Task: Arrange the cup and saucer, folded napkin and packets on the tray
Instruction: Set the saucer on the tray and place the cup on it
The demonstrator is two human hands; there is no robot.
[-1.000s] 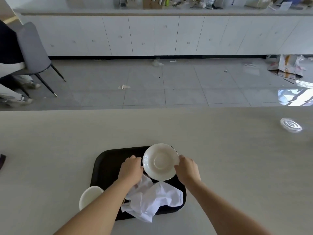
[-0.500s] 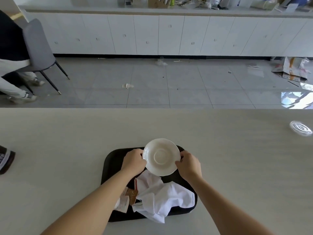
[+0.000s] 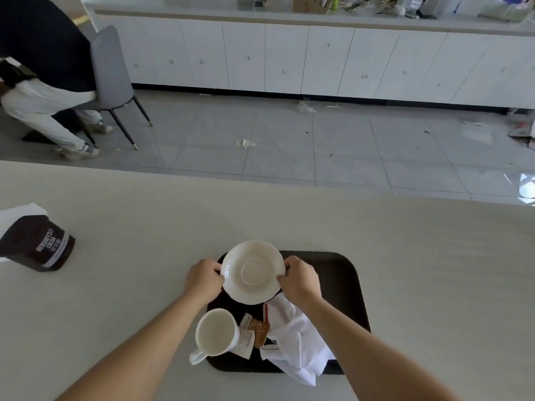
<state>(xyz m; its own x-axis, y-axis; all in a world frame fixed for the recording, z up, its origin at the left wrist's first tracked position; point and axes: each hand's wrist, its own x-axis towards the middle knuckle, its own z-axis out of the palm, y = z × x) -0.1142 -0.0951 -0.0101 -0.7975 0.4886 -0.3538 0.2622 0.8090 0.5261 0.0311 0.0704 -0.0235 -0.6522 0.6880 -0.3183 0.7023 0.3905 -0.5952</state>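
Observation:
A white saucer (image 3: 253, 272) is held over the far left corner of the black tray (image 3: 341, 282). My left hand (image 3: 204, 279) grips its left rim and my right hand (image 3: 299, 279) grips its right rim. A white cup (image 3: 215, 333) stands at the tray's near left edge, handle pointing toward me. Beside the cup lie several packets (image 3: 254, 331), brown and white. A crumpled white napkin (image 3: 295, 340) covers the tray's near middle and hangs over the front edge.
A dark brown pouch (image 3: 40, 244) lies on the pale table (image 3: 434, 270) at far left, on white paper. Beyond the table's far edge is tiled floor, a grey chair (image 3: 111, 79) with a person seated, and white cabinets.
The view has swung right and down, bringing the cup and the pouch into sight. Both hands still hold the saucer at the tray's far left corner.

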